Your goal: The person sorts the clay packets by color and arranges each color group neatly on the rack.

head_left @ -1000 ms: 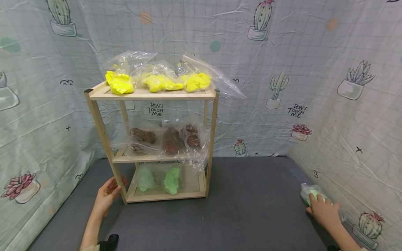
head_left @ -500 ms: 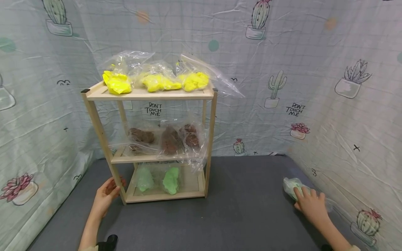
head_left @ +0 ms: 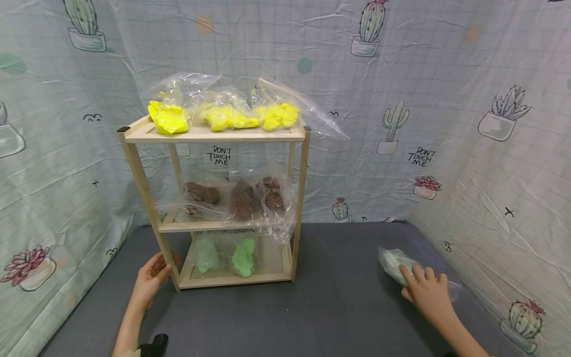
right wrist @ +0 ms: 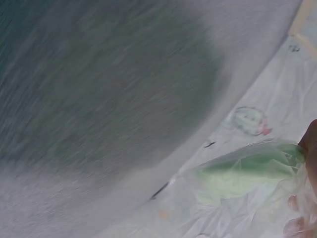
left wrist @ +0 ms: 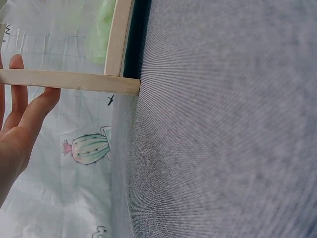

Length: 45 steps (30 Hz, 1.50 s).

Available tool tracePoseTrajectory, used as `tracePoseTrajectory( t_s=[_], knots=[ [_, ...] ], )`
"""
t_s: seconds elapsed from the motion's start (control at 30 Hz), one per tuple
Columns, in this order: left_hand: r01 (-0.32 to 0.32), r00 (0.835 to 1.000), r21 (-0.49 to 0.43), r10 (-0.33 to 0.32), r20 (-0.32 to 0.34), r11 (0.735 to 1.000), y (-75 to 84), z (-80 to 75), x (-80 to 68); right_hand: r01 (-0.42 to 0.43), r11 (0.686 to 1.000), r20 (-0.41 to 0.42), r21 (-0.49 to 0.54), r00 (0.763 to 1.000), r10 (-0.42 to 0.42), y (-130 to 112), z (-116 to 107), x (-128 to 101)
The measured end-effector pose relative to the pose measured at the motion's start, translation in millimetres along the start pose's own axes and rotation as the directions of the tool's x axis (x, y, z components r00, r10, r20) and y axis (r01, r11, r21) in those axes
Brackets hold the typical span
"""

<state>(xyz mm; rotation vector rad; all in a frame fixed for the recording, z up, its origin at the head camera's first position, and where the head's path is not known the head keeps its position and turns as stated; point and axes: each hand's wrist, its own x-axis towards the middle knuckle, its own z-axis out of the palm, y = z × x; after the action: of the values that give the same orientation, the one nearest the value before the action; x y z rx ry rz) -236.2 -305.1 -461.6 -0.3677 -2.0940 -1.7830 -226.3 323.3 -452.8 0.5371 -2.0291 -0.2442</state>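
A small wooden shelf [head_left: 236, 283] with three levels stands left of centre on the dark table. My left hand [head_left: 151, 277] holds its front left post [left wrist: 74, 82] near the bottom, with fingers reaching behind the wood. Over the table at the right, my right hand [head_left: 426, 292] grips a clear plastic bag [head_left: 394, 263] from above. A pale green lump [right wrist: 247, 171] shows through the plastic in the right wrist view. The bag's loose end [head_left: 454, 291] sticks out to the right of the hand.
Bagged yellow lumps [head_left: 227, 118] lie on the top level, bagged brown lumps [head_left: 243, 201] on the middle one. Two bagged green lumps [head_left: 244, 258] rest on the bottom level, its right part bare. Cactus-printed sheets [head_left: 490, 198] wall in the table [head_left: 339, 297].
My right hand has carried the bag with the green lump leftward, away from the right-hand sheet. The left hand keeps its place on the shelf post.
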Motion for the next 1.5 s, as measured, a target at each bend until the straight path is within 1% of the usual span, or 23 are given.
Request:
tracePoseTrajectory(
  t_s=[0.17,0.27,0.5,0.63,0.73,0.9,1.1,1.3,1.37,1.5],
  knots=[
    [-0.008,1.0,-0.009,0.008,0.006,1.0,0.4,-0.3,-0.7,0.01,1.0,-0.051,0.001,0.999,-0.01,-15,-6,8],
    [-0.009,1.0,-0.019,0.009,0.01,1.0,1.4,-0.2,-0.9,0.016,1.0,-0.057,0.011,0.998,-0.015,-24,-9,11],
    [-0.035,0.999,-0.048,0.036,0.023,0.998,2.0,-1.2,1.0,0.046,0.996,-0.05,0.08,0.998,-0.042,-45,-15,22],
    [-0.022,1.0,-0.038,0.023,0.019,0.999,1.0,-1.5,0.7,0.061,0.993,-0.055,0.103,0.997,-0.055,-54,-17,28],
    [-0.003,1.0,-0.026,0.003,0.012,1.0,0.6,-1.6,0.4,0.078,0.989,-0.092,0.123,0.994,-0.067,-61,-19,33],
    [0.001,1.0,-0.014,-0.001,-0.001,1.0,1.2,-2.4,0.3,0.112,0.976,-0.17,0.186,0.982,-0.08,-73,-20,42],
    [-0.008,1.0,-0.026,0.008,0.005,1.0,1.0,-3.0,0.2,0.147,0.959,-0.187,0.244,0.977,-0.102,-93,-22,53],
    [0.019,1.0,0.004,-0.019,-0.002,1.0,-0.4,-1.7,0.2,0.19,0.931,-0.228,0.311,0.966,-0.121,-117,-24,64],
    [0.03,1.0,0.011,-0.03,-0.005,0.999,-0.4,-1.3,0.4,0.202,0.925,-0.238,0.32,0.963,-0.128,-125,-24,69],
    [0.023,1.0,-0.007,-0.023,-0.001,1.0,-0.2,-1.1,1.3,0.22,0.92,-0.246,0.324,0.959,-0.143,-141,-22,79]
  ],
)
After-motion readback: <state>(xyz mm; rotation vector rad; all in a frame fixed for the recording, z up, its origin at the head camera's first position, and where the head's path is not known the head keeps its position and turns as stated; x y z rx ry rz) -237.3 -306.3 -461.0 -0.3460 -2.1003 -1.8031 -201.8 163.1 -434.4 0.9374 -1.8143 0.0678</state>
